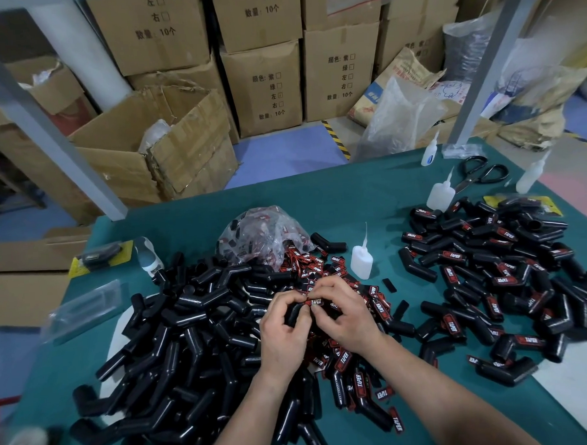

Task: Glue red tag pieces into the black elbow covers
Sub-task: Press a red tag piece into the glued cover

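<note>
Fingers (331, 287) of the right hand (345, 315) pinch a red tag (314, 301) against the black elbow cover (293, 314) gripped by the left hand (282, 326), at frame centre. This looks like the seating step. Next comes firm, square pressing until the glue holds.

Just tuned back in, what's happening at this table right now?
A person is fitting a tag at the green table. The left hand holds a black elbow cover, and the right hand pinches a red tag against its top. Untagged covers are heaped on the left, loose tags spill from a plastic bag behind the hands, and tagged covers lie piled on the right. A glue bottle stands beside the loose tags, untouched.
</note>
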Available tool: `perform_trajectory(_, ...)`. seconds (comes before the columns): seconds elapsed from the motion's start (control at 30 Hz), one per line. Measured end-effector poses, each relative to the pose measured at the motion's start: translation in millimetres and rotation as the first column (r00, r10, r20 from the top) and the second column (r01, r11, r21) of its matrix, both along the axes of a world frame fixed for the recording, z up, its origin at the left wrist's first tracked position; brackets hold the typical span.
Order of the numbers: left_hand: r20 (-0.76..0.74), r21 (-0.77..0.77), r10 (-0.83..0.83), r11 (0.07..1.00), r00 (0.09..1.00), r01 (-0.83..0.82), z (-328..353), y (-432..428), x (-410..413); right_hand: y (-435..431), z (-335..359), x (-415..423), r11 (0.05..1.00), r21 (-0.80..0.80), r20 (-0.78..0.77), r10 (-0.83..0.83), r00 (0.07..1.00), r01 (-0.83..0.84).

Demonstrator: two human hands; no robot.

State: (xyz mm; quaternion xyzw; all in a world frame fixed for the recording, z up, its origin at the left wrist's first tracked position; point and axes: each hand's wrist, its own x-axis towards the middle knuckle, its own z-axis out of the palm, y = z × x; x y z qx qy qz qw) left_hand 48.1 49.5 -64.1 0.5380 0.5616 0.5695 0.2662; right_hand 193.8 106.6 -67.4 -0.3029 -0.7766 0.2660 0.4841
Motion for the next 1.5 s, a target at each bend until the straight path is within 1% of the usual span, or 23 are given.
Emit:
perform_trajectory(0.2, 0.086, -0.011, 0.0, 1.0, 0.996, 0.001, 3, -4, 0, 0, 2, 1, 1.0, 0.012, 0.02, -0.001, 1.0, 0.0)
perform_trajectory(0.37, 0.0, 0.012, -0.012, 1.0, 1.0, 0.012, 3, -1, 0, -1, 3, 0, 1.0, 0.01, 0.015, -0.013, 1.0, 0.013)
perform_trajectory(0.57, 0.013, 0.009, -0.005, 1.0, 1.0, 0.005, 2, -1, 0, 0, 5, 0, 0.999, 0.018, -0.007, -0.031, 0.999, 0.031)
perform_trajectory(0.67, 0.001, 0.035, -0.001, 0.999, 1.0, 0.001, 0, 0, -1, -2, 5, 1, 0.999, 0.013, -0.028, -0.039, 0.999, 0.039)
perform_trajectory(0.77, 0.047, 0.012, 0.004, 1.0, 0.999, -0.005, 1, 0, -2, -2, 7, 3, 0.999, -0.003, -0.053, -0.046, 0.998, 0.046)
perform_trajectory(0.93, 0.025, -0.017, -0.048, 0.999, 0.999, 0.048, 2, 1, -3, -2, 8, 2, 0.999, -0.012, -0.054, -0.042, 0.998, 0.041)
perform_trajectory(1.03, 0.044, -0.011, -0.036, 0.999, 0.998, 0.037, 1, 2, -2, -2, 9, 3, 0.999, -0.036, -0.071, -0.041, 0.997, 0.038)
perform_trajectory(1.23, 0.041, -0.018, -0.06, 0.998, 0.997, 0.061, 2, 1, -3, -3, 9, 3, 0.999, -0.024, -0.067, -0.031, 0.997, 0.03)
perform_trajectory(1.33, 0.036, -0.006, -0.05, 0.999, 0.998, 0.05, 2, 1, -2, -4, 11, 4, 0.998, -0.056, -0.086, -0.031, 0.996, 0.026)
perform_trajectory(1.5, 0.028, 0.0, -0.033, 0.999, 0.999, 0.033, 2, 1, -2, -4, 10, 3, 0.998, -0.062, -0.062, -0.02, 0.998, 0.016)
